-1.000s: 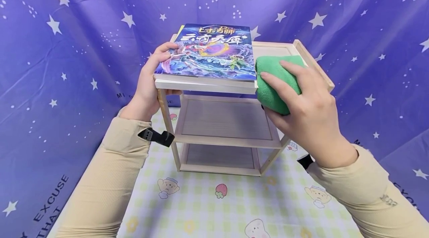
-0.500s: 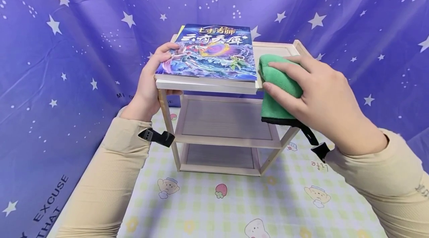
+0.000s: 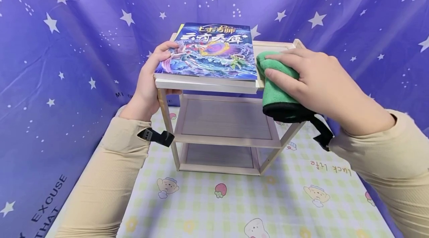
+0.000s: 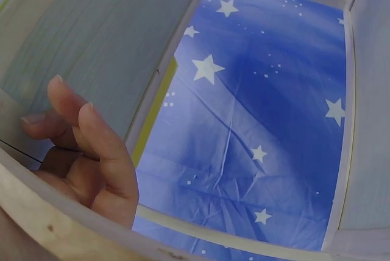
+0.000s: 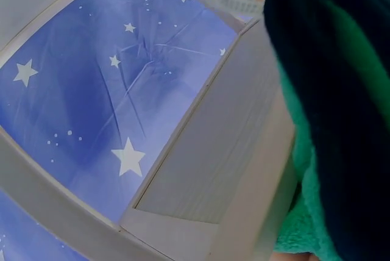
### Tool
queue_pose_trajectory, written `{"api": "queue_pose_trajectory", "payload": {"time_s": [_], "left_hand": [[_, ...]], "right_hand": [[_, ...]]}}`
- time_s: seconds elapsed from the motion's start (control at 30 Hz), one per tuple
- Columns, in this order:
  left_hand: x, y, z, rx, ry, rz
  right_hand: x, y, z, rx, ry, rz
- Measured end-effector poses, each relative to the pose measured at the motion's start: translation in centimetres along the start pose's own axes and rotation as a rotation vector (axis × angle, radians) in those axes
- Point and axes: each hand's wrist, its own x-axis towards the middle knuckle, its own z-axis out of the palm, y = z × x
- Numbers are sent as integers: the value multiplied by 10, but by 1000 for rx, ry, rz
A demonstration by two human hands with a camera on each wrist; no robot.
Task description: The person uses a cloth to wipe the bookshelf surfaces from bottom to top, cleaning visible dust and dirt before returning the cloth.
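A blue illustrated book (image 3: 214,53) lies on the top board of a three-tier wooden shelf (image 3: 228,142), its white page edges facing me. My left hand (image 3: 146,83) grips the top board's left side, with fingers over the book's edge and others underneath. Those lower fingers (image 4: 106,142) show curled below the board in the left wrist view. At the right front of the top board, my right hand (image 3: 323,83) holds a folded green cloth (image 3: 279,91) with a black border against the board's edge. The cloth (image 5: 329,127) fills the right side of the right wrist view.
The shelf's two lower boards (image 3: 224,119) are slatless flat panels in pale frames. Under it spreads a checked tablecloth (image 3: 201,208) with cartoon prints. A purple star-patterned curtain (image 3: 100,25) hangs behind and at both sides. Black straps (image 3: 155,136) show at both cuffs.
My right hand has shifted to the right and its wrist has turned and risen. The cloth has rolled over the edge, baring its black border. The left hand and book stay put.
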Motion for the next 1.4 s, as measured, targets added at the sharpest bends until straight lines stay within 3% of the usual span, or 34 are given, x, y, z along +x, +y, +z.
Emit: {"api": "queue_pose_trajectory", "payload": {"time_s": [0.43, 0.87, 1.4], "left_hand": [[-1, 1, -1, -15, -4, -4], [0, 0, 0, -17, -7, 4], [0, 0, 0, -21, -7, 6]], "right_hand": [[17, 10, -5, 38, -104, -37], [27, 13, -7, 124, -106, -23], [45, 18, -6, 120, -96, 3]]}}
